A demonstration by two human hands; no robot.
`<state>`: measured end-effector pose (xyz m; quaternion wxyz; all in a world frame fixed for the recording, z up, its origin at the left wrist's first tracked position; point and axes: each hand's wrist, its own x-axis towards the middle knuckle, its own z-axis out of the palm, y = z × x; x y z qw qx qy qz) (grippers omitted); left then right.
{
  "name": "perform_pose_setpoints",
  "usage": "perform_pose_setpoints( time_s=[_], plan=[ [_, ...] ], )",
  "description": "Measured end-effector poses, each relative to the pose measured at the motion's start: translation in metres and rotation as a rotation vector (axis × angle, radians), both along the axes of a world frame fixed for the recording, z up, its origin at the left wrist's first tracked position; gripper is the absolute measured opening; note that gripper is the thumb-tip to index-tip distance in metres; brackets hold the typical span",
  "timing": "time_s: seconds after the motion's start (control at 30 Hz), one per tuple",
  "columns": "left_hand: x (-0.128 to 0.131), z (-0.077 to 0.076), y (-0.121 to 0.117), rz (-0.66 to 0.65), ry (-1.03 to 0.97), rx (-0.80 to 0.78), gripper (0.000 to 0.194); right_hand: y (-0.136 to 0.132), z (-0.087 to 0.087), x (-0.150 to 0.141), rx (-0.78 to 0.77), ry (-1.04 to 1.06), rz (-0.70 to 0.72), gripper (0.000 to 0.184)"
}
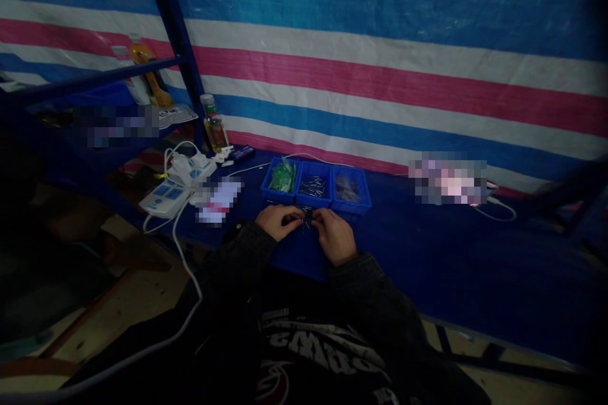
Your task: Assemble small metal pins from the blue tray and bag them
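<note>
My left hand [277, 221] and my right hand [335, 237] rest close together on the blue table [427, 253], fingers curled and pinched around small dark metal parts [305, 216] between them. Just beyond the hands stand three small blue bins in a row: the left bin [281, 178] holds green pieces, the middle bin [313, 185] holds small metal parts, the right bin [351, 188] holds darker bits. What exactly each hand grips is too small and dim to name.
A white power strip [178, 186] with white cables lies at the table's left end. A small bottle [213, 124] stands by a blue frame post [178, 38]. A striped tarp [380, 63] hangs behind. A white cable [498, 212] lies at the right.
</note>
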<state>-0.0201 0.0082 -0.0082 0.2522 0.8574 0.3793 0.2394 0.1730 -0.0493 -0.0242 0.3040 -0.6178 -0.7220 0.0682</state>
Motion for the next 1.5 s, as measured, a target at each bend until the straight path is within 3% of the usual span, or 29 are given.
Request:
perform_pose_setpoints(
  time_s=[0.33, 0.4, 0.53, 0.67, 0.9, 1.17, 1.5],
  plan=[
    [0.002, -0.002, 0.001, 0.022, 0.04, -0.029, 0.022, -0.002, -0.001, 0.0, -0.039, -0.102, -0.015, 0.005],
    [0.001, -0.001, 0.0, 0.13, 0.064, -0.012, 0.019, -0.002, -0.001, 0.0, -0.04, -0.136, -0.015, 0.007],
    [-0.002, 0.005, -0.002, 0.471, 0.124, 0.016, 0.02, -0.002, 0.001, -0.001, -0.036, -0.149, -0.009, 0.01],
    [-0.006, 0.01, -0.003, 0.62, 0.192, -0.035, 0.022, -0.002, 0.002, 0.0, -0.029, -0.103, -0.009, 0.01],
    [-0.008, 0.006, 0.001, 0.613, 0.25, -0.048, 0.027, -0.004, 0.0, 0.002, -0.016, -0.072, -0.06, 0.01],
    [-0.01, -0.004, 0.004, 0.591, 0.233, 0.06, 0.014, -0.005, 0.001, 0.002, -0.019, -0.101, -0.043, 0.01],
    [-0.007, -0.004, 0.003, 0.511, 0.214, 0.039, 0.013, -0.003, 0.001, 0.001, 0.023, -0.071, -0.091, 0.012]
  ],
)
